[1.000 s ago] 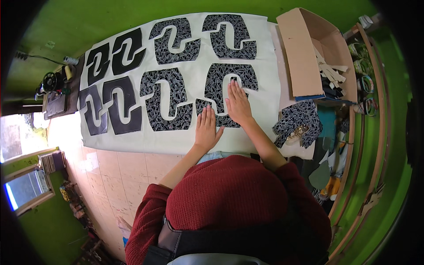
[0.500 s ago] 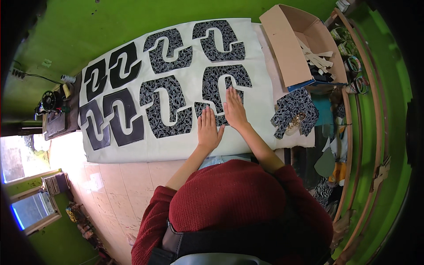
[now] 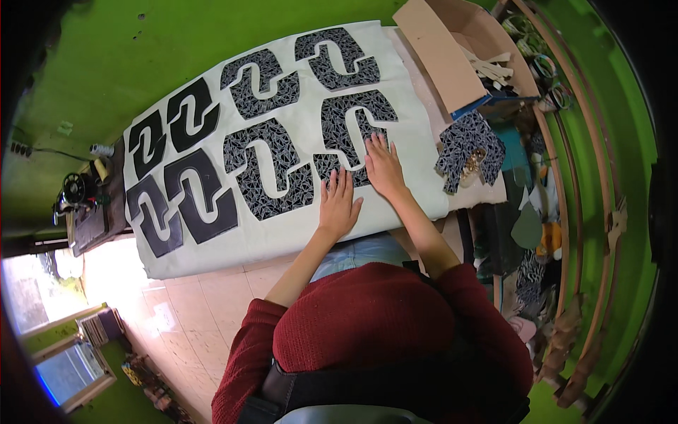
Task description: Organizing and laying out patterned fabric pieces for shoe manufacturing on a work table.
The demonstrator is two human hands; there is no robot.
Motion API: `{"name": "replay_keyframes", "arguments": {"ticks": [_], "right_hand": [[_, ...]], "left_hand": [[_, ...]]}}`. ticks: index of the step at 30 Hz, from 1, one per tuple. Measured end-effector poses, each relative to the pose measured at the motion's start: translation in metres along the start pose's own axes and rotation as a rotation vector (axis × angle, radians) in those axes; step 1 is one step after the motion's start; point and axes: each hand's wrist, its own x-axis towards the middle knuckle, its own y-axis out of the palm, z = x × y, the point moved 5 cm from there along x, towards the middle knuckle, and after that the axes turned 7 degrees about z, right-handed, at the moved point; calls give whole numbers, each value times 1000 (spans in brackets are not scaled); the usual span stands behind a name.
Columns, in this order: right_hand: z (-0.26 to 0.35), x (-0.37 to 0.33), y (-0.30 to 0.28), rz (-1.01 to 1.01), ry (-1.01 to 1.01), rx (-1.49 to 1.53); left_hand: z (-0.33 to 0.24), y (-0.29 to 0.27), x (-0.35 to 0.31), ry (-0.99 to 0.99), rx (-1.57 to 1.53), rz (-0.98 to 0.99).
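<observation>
My left hand (image 3: 340,203) lies flat, fingers stretched out, over the near left part of a black-and-grey patterned S-shaped cut piece (image 3: 357,106). My right hand (image 3: 385,167) rests on the right side of the same piece, its fingers extended as well. Neither hand holds anything, and together they hide part of the piece's lower curve. Just left of it is a similar patterned piece (image 3: 244,145). All of these lie flat on a white sheet (image 3: 420,152) spread over a table.
Two more patterned pieces (image 3: 353,53) lie along the far side, with several plain dark ones (image 3: 201,180) at left. An open cardboard box (image 3: 438,60) with strips inside stands far right. Near it sits a patterned scrap (image 3: 477,145) with brass-coloured bits. A machine with a black wheel (image 3: 74,187) is far left.
The whole view has turned and shifted slightly. My right hand has slid a little toward me and rightward on the piece. The left hand stays on its near left part.
</observation>
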Motion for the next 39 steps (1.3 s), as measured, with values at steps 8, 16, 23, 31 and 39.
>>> {"name": "replay_keyframes", "arguments": {"ticks": [8, 16, 23, 31, 39], "right_hand": [[21, -80, 21, -46, 134, 42], [21, -83, 18, -108, 153, 46], [10, -99, -1, -358, 136, 430], [0, -123, 8, -230, 74, 268], [6, -143, 5, 3, -228, 193]], "left_hand": [[4, 19, -17, 122, 45, 1], [0, 16, -18, 161, 82, -8], [11, 0, -59, 222, -192, -47], [34, -9, -90, 55, -229, -212], [36, 6, -139, -250, -170, -411]]}}
